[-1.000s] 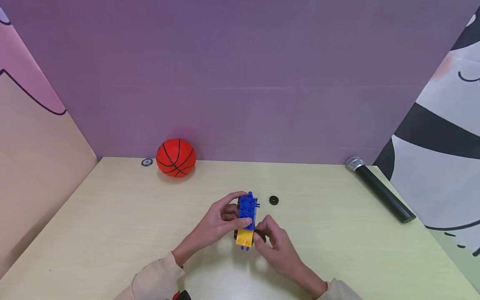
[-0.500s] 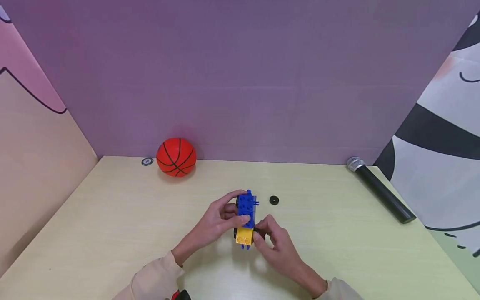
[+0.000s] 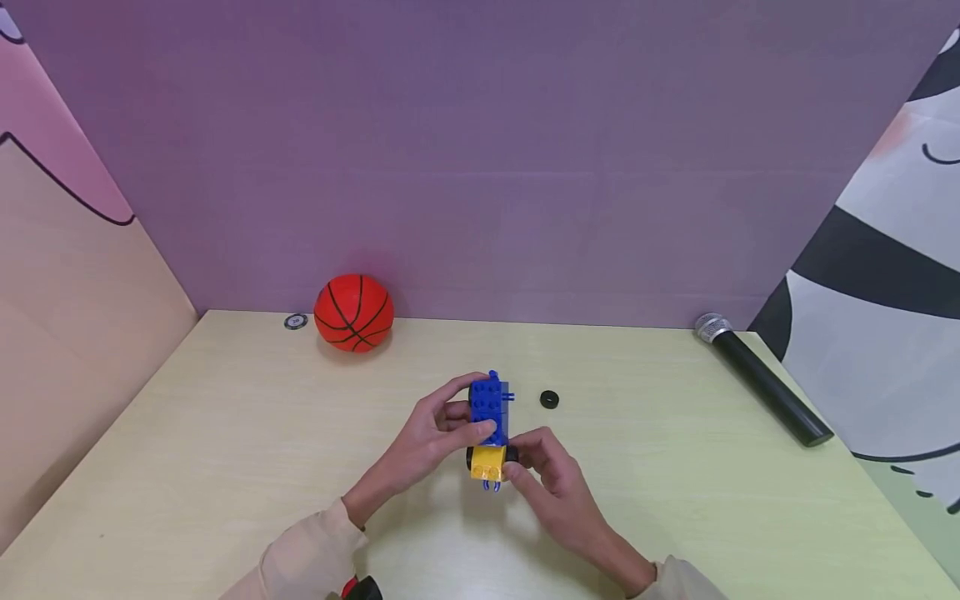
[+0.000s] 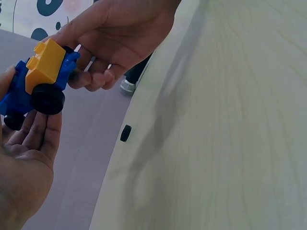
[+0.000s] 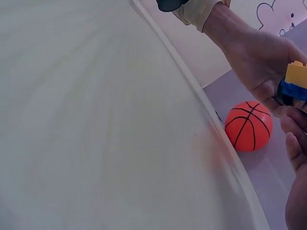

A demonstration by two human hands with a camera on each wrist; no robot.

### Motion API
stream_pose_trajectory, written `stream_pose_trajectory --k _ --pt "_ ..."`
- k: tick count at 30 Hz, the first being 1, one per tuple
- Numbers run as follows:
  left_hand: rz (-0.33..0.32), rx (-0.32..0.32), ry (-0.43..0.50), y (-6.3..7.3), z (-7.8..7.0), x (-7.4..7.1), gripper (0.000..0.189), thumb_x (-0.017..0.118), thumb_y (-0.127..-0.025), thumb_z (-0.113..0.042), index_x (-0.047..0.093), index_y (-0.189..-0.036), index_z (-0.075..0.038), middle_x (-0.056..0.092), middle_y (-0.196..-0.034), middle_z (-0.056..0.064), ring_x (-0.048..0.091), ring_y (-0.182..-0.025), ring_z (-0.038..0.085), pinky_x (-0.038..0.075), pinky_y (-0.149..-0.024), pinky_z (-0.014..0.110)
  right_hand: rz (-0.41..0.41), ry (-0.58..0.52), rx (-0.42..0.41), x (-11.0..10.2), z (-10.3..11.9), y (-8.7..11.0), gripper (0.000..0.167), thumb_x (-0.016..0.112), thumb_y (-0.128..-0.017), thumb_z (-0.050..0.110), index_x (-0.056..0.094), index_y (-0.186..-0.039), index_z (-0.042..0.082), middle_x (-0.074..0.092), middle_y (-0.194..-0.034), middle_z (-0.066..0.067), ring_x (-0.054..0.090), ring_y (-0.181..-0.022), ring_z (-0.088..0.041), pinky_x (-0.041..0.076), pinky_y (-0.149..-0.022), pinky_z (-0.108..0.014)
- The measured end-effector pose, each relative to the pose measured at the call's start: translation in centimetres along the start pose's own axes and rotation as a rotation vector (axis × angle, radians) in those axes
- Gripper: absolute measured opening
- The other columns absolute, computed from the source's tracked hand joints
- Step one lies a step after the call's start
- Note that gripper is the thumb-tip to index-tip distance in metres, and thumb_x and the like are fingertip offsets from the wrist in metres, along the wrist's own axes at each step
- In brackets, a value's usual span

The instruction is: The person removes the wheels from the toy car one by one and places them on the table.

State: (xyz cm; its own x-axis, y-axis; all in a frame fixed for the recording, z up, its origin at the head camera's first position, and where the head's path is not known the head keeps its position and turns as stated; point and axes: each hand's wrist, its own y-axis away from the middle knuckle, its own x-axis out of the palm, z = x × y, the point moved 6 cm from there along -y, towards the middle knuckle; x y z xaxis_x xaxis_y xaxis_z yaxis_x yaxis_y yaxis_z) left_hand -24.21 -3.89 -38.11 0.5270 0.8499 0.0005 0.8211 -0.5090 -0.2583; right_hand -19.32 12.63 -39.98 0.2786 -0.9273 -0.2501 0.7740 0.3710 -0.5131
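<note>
A toy car (image 3: 489, 412) of blue and yellow bricks is held above the table, its studs facing the head camera. My left hand (image 3: 427, 442) grips it from the left, thumb across the blue bricks and fingers along its far side. Two black wheels show on its left side. At the yellow brick (image 4: 46, 65), my right hand (image 3: 558, 492) pinches a black wheel (image 3: 512, 454) against the car's right side with thumb and fingers. Farther up that side, a bare blue axle end sticks out. A loose black wheel (image 3: 550, 399) lies on the table beyond my right hand.
An orange-red toy basketball (image 3: 354, 313) sits at the back left beside a small round chip (image 3: 296, 322). A black microphone (image 3: 765, 387) lies at the right edge. Purple board (image 3: 480, 167) closes off the back. A red and black object (image 3: 365, 588) shows by my left sleeve.
The car has shifted slightly up and left in the head view with my left hand. The wheel at my right fingers now sits flatter against the car's side.
</note>
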Motion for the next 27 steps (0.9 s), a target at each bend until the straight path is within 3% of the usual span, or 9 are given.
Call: stream_pose_trajectory --k 4,10,16,23,27 --pt "-0.001 0.0 -0.008 0.01 -0.03 0.04 0.061 0.068 -0.101 -0.016 0.042 -0.154 -0.005 0.071 -0.115 0.02 0.069 -0.1 0.024 0.058 -0.092 0.037 0.0 -0.002 -0.026 -0.01 -0.04 0.07 0.021 0.051 -0.102 -0.012 0.053 -0.12 -0.002 0.069 -0.104 -0.013 0.064 -0.086 -0.019 0.057 -0.079 -0.028" --pt "0.017 0.043 -0.028 0.11 -0.33 0.34 0.058 0.067 -0.1 -0.01 0.043 -0.152 -0.001 0.071 -0.1 0.015 0.069 -0.088 0.02 0.059 -0.087 0.034 -0.006 0.14 -0.138 -0.13 0.36 -0.01 0.028 0.056 -0.095 -0.017 0.055 -0.118 0.001 0.07 -0.091 -0.008 0.06 -0.075 -0.016 0.051 -0.065 -0.027" --pt "0.026 0.042 -0.04 0.12 -0.42 0.49 0.059 0.068 -0.1 -0.012 0.044 -0.152 -0.003 0.072 -0.101 0.013 0.069 -0.088 0.022 0.059 -0.087 0.035 0.016 0.242 -0.168 -0.22 0.55 -0.2 0.027 0.059 -0.094 -0.014 0.054 -0.115 0.003 0.067 -0.085 -0.005 0.055 -0.072 -0.009 0.045 -0.058 -0.022" --pt "0.036 0.027 -0.055 0.11 -0.26 0.59 0.059 0.069 -0.099 -0.012 0.045 -0.152 -0.004 0.072 -0.103 0.014 0.069 -0.09 0.024 0.059 -0.087 0.035 0.04 0.294 -0.238 -0.2 0.63 -0.19 0.01 0.059 -0.101 -0.001 0.053 -0.109 0.002 0.063 -0.083 -0.002 0.052 -0.07 -0.007 0.046 -0.056 -0.019" --pt "0.04 0.02 -0.056 0.11 -0.2 0.6 0.059 0.069 -0.099 -0.013 0.045 -0.152 -0.004 0.073 -0.106 0.016 0.071 -0.092 0.024 0.059 -0.088 0.035 0.04 0.313 -0.275 -0.13 0.61 -0.18 0.016 0.06 -0.096 -0.005 0.051 -0.106 0.004 0.059 -0.081 0.0 0.051 -0.068 -0.006 0.046 -0.054 -0.02"
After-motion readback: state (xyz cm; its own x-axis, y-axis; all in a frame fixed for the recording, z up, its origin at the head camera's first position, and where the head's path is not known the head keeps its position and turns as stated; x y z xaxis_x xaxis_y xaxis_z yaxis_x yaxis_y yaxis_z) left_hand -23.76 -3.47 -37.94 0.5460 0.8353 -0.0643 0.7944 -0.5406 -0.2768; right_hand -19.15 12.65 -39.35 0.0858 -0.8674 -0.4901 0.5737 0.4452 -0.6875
